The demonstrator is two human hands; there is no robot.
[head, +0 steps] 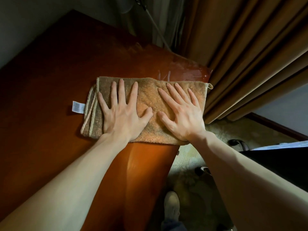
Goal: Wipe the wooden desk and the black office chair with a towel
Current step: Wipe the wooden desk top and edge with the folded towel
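Note:
A folded tan towel (148, 95) lies flat on the reddish-brown wooden desk (55, 84), close to the desk's right end. My left hand (122, 114) presses on the towel's left half, fingers straight and spread. On the right half my right hand (182, 115) presses the same way with spread fingers. A white care label (78, 106) sticks out from the towel's left edge. Beyond the towel the desk surface shows pale smears. The black office chair (273, 160) shows only as a dark edge at the lower right, with a caster (235, 142) on the floor.
Brown curtains (246, 52) hang right beside the desk's right end. Pale carpet (188, 165) lies below the desk edge, with my shoe (171, 207) on it. A grey wall (21, 25) borders the desk at the far left. A thin cord (156, 29) runs behind the desk.

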